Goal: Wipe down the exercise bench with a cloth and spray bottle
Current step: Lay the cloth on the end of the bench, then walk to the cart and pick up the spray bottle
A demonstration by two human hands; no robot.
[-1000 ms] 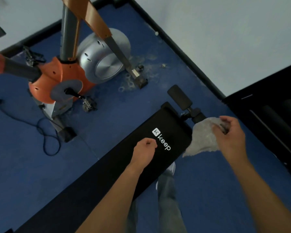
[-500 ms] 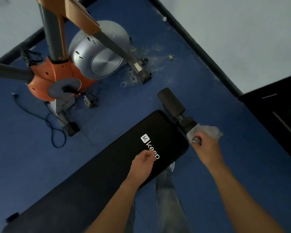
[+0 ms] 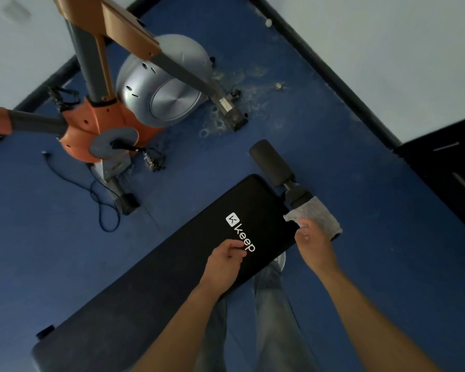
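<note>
The black padded exercise bench (image 3: 172, 269) runs diagonally from lower left to centre right, with a white "keep" logo near its far end. A black foam roller bar (image 3: 273, 162) sticks out beyond that end. A grey cloth (image 3: 317, 216) is draped over the near roller pad at the bench's end, and my right hand (image 3: 313, 245) grips the cloth's near edge. My left hand (image 3: 226, 261) rests on the bench pad beside the logo, fingers curled shut. No spray bottle is in view.
An orange and grey exercise bike (image 3: 110, 114) with a silver flywheel (image 3: 167, 84) stands on the blue floor at the left, a black cable (image 3: 100, 200) trailing beside it. Black furniture (image 3: 451, 167) stands at the right wall. My jeans-clad legs (image 3: 269, 326) are beside the bench.
My right hand brought the cloth from mid-air down onto the roller pad at the bench's end. My left hand stayed on the bench pad near the logo.
</note>
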